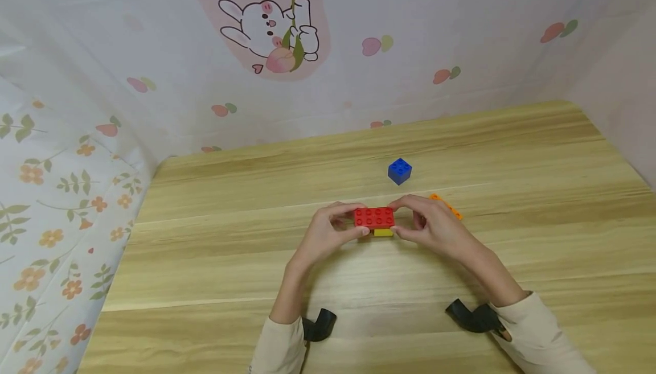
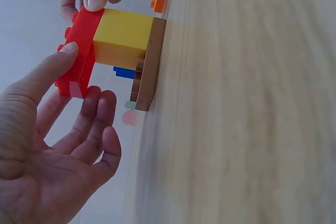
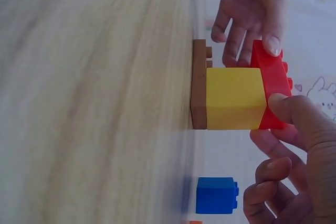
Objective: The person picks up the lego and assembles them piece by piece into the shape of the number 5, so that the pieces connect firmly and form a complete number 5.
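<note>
A red toy brick [image 1: 374, 218] with two rows of studs lies across the top of a yellow block [image 3: 234, 98]. The yellow block stands at one end of a flat brown brick [image 2: 151, 66] on the table, whose other studs show bare. My left hand [image 1: 330, 229] pinches the red brick's left end between thumb and fingers. At its right end my right hand [image 1: 427, 223] pinches the same brick, thumb on the near side. In the head view the red brick hides the brown one and most of the yellow.
A blue brick [image 1: 400, 171] sits on the wooden table [image 1: 215, 260] behind the stack. An orange studded strip [image 1: 447, 207] lies to the right, partly behind my right hand. Printed cloth [image 1: 410, 89] hangs along the table's back and left.
</note>
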`<control>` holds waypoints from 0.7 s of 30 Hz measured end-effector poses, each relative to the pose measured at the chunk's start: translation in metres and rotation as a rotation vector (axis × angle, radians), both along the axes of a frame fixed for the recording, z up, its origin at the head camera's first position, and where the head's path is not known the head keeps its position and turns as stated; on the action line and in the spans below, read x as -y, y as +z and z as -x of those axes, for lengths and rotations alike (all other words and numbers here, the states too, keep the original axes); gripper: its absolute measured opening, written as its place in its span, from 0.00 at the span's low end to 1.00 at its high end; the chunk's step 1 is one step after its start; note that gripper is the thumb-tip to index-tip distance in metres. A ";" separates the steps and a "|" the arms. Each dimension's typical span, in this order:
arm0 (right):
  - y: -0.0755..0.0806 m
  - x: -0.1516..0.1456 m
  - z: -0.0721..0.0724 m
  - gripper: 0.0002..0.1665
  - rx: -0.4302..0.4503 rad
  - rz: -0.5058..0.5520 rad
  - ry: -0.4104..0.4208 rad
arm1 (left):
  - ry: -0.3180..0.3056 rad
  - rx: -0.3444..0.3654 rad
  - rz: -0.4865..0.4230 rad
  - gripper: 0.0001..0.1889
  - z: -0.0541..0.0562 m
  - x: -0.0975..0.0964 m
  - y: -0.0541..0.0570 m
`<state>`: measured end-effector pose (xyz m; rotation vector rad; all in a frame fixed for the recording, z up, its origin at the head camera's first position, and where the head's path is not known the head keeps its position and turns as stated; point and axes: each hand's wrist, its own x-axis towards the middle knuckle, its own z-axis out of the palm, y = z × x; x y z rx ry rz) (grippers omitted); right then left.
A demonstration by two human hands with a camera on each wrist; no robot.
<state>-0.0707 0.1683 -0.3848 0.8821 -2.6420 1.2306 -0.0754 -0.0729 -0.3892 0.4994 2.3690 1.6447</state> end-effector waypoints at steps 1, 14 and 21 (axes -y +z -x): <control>0.000 0.000 0.000 0.18 -0.001 -0.004 -0.001 | 0.000 0.003 0.002 0.19 0.000 0.000 0.000; 0.014 -0.022 0.007 0.21 0.062 -0.012 -0.009 | -0.013 0.006 0.030 0.19 -0.001 -0.003 0.005; 0.021 -0.044 0.015 0.18 -0.016 -0.030 -0.091 | -0.010 0.019 0.027 0.20 -0.001 -0.002 0.005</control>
